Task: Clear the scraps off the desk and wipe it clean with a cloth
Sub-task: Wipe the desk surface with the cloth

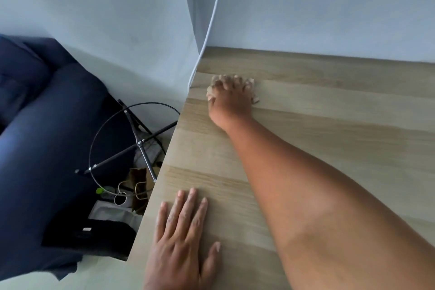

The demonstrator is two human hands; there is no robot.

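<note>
- My right hand (229, 95) reaches to the far left corner of the bench (329, 106), fingers curled down over a small beige cloth (254, 99) and pressing it flat to the wood.
- Only the cloth's edges show around my knuckles; it sits near the bench's left edge, just beside the white cable (213, 16) that drops down the wall.
- My left hand (182, 233) lies flat at the near left edge, fingers spread and straight, holding nothing and bracing me.
- No scraps are visible on the stretch of wood in view, so I judge the job to be in its wiping stage.
- The risk ahead: a stroke toward the corner could snag the cable, or push the cloth off the edge.
- Anything swept over that edge would fall among the clutter (122, 195) on the floor below, beside the black wire frame (131, 139).
- With my arm stretched this far, pressure on the cloth may be uneven and leave streaks.
</note>
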